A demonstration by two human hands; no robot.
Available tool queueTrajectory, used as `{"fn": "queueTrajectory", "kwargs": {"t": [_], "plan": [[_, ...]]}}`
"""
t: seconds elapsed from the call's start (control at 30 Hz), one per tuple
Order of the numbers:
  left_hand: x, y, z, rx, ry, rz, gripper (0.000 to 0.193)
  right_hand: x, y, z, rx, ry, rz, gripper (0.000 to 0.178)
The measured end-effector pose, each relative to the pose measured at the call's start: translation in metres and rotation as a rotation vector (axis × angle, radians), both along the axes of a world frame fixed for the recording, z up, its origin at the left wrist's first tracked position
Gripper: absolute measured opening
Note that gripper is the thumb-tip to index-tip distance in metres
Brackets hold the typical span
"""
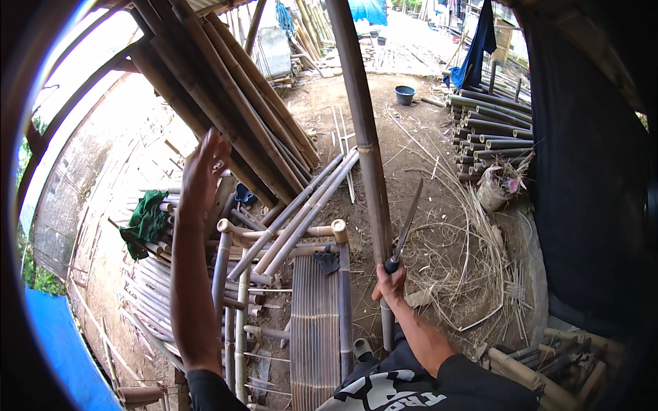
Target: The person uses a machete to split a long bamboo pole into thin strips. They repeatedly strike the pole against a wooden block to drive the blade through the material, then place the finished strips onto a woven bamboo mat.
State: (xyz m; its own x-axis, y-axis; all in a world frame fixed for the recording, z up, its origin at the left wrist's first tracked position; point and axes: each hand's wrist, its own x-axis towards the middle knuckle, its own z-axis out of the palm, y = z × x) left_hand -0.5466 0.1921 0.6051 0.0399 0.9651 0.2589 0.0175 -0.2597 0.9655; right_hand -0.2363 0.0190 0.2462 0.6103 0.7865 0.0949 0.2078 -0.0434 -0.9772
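Observation:
My right hand (391, 282) is closed round the dark handle of a long knife (410, 218), its blade pointing up and away. That same hand lies against a thick bamboo pole (371, 171), which runs from the top of the view down to my legs; whether its fingers also grip the pole I cannot tell. My left hand (208, 164) is raised with its fingers stretched upward and nothing seen in it. Behind it, several dark bamboo poles (226, 103) lean in a bundle. Below stands a bamboo frame (345, 301) with a slatted panel (315, 329).
Cut bamboo is stacked (490, 130) at the right, beside a dark hanging sheet (582, 171). Bamboo strips (452, 267) litter the ground. A bucket (404, 94) stands farther off. Green cloth (146, 218) lies on poles at the left; a dark glove (327, 261) rests on the frame.

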Motion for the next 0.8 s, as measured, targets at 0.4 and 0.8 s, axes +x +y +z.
{"fn": "queueTrajectory", "kwargs": {"t": [0.4, 0.8], "plan": [[0.194, -0.055, 0.027, 0.103, 0.004, -0.203, 0.029, -0.001, -0.139, -0.009, 0.172, -0.037, 0.259, 0.034], [0.212, -0.274, -0.257, 0.057, 0.099, 0.282, 0.034, 0.284, -0.419, -0.106, -0.626, 0.088, -0.103, 0.042]]}}
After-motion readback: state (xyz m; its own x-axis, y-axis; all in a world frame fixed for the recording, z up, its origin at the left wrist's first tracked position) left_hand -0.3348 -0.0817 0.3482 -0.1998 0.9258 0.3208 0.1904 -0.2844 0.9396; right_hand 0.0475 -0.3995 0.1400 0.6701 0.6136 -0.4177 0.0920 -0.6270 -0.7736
